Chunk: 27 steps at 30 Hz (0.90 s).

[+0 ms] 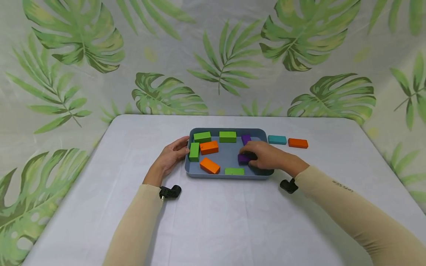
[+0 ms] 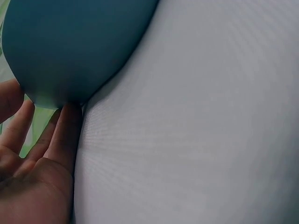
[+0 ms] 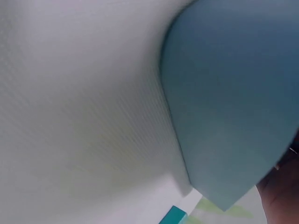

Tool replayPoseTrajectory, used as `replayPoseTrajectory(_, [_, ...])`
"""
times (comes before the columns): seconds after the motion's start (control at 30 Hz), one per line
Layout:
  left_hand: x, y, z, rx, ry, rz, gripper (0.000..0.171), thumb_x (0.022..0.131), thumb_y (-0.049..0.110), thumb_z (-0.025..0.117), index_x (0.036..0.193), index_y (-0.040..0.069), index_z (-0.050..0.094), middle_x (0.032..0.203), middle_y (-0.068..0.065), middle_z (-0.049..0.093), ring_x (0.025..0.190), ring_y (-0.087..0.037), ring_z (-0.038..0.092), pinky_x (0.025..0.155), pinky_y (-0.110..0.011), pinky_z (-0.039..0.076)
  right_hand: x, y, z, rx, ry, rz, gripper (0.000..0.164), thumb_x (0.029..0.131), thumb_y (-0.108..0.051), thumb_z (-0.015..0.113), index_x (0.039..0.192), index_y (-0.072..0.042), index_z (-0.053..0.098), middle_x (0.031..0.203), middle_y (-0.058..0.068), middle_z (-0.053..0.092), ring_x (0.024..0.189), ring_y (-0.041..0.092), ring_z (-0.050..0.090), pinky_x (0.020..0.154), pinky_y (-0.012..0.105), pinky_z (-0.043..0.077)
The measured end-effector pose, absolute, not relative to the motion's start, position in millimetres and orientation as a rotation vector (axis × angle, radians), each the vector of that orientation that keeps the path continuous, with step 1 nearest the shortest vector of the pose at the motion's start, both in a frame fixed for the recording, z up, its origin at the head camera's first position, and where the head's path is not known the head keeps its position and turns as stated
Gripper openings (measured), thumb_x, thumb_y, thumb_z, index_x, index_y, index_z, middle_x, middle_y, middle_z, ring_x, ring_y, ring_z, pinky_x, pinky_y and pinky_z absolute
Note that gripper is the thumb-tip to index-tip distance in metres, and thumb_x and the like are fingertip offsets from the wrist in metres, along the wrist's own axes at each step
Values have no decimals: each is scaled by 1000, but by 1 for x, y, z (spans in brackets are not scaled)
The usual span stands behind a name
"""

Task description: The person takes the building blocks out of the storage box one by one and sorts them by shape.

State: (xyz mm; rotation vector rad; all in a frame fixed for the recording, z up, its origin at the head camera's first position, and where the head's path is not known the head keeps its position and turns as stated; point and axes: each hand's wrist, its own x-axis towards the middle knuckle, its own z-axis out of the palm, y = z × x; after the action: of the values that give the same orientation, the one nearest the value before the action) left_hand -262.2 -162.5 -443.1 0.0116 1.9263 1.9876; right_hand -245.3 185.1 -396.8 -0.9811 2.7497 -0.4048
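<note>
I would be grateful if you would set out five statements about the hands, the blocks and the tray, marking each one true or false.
1. The left hand touches the left side of the tray, while the right hand reaches into it. True.

2. Every block lies inside the tray. False: a turquoise block and an orange block lie outside it on the table.

3. Four green blocks show in the tray. True.

4. The right hand grips a green block. False: it grips a purple block.

5. Two orange blocks show inside the tray. True.
</note>
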Motion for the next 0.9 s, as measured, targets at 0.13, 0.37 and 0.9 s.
replayPoseTrajectory(0.13, [-263, -162, -445, 8, 1929, 1984, 62, 98, 6, 58, 155, 16, 35, 163, -10, 32, 148, -27, 35, 124, -44, 29, -246, 190, -395, -975, 2766, -445, 41, 86, -9, 75, 126, -10, 65, 124, 9, 67, 116, 26, 61, 103, 49, 51])
replayPoseTrajectory(0.37, [-263, -161, -446, 8, 1937, 1972, 62, 98, 7, 58, 155, 16, 35, 163, -10, 32, 148, -26, 35, 124, -44, 29, -245, 206, -383, -912, 2784, -624, 43, 85, -5, 75, 127, -9, 64, 118, 10, 65, 107, 25, 61, 92, 45, 55])
replayPoseTrajectory(0.9, [-265, -163, -448, 26, 1957, 1967, 62, 97, 10, 60, 154, 18, 38, 163, -10, 32, 148, -26, 35, 123, -43, 30, -250, 256, -358, -920, 2934, -608, 42, 83, 1, 74, 124, -5, 64, 110, 12, 66, 98, 26, 63, 84, 46, 55])
